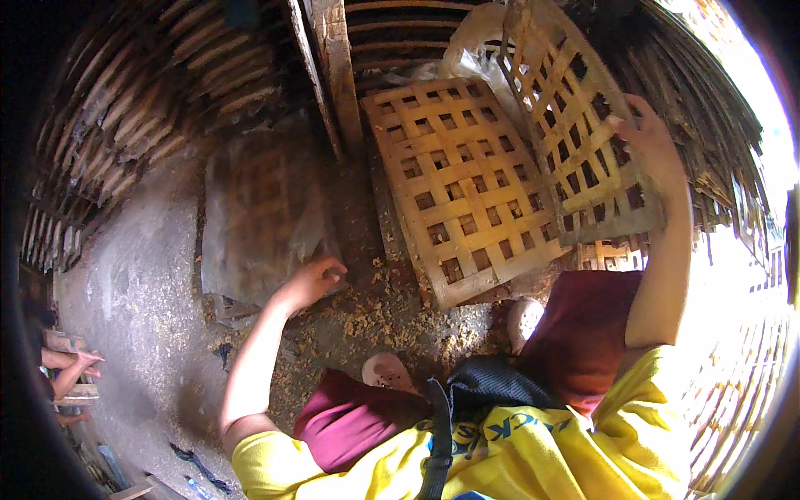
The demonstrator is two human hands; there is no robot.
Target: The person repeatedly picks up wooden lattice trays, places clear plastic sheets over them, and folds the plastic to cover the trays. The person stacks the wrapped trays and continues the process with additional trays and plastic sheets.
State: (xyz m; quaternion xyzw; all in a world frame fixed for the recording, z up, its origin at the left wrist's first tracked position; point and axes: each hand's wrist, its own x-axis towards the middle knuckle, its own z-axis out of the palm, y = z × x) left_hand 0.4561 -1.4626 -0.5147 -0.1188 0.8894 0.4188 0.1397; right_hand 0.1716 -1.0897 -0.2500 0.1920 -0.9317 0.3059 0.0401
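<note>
My right hand (646,133) grips the right edge of a woven bamboo lattice panel (575,125), which is tilted up on its side. Beneath and left of it, a second lattice panel (467,183) lies flat with square gaps between its strips. Over on the left, my left hand (310,283) is at the near right corner of a cloudy plastic sheet (250,250). Its fingers are curled; whether they pinch anything is hidden. The sheet looks blurred, and another lattice shows faintly through it.
A wooden post (333,67) stands between the two stacks. Crumbly brown bits (375,312) litter the floor around my feet. Slatted walls (150,108) enclose the space. Crumpled clear plastic (475,54) lies at the back. Another person's hands (79,367) show at far left.
</note>
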